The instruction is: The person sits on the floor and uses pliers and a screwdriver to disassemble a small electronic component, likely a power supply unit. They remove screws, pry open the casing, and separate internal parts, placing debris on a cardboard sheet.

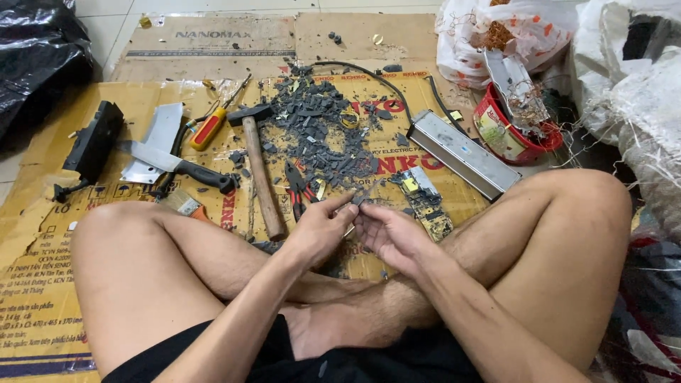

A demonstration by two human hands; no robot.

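Both hands meet above the crossed legs: the left hand (319, 230) and right hand (386, 234) pinch a small dark fragment (357, 203) between their fingertips, fingers curled close, palms half open. Just beyond them lies a heap of dark broken pieces (319, 131) on flattened cardboard (64, 234). A hammer (259, 167) and red-handled pliers (296, 190) lie beside the left hand, a circuit board (425, 202) near the right, a metal casing (464, 154) further off
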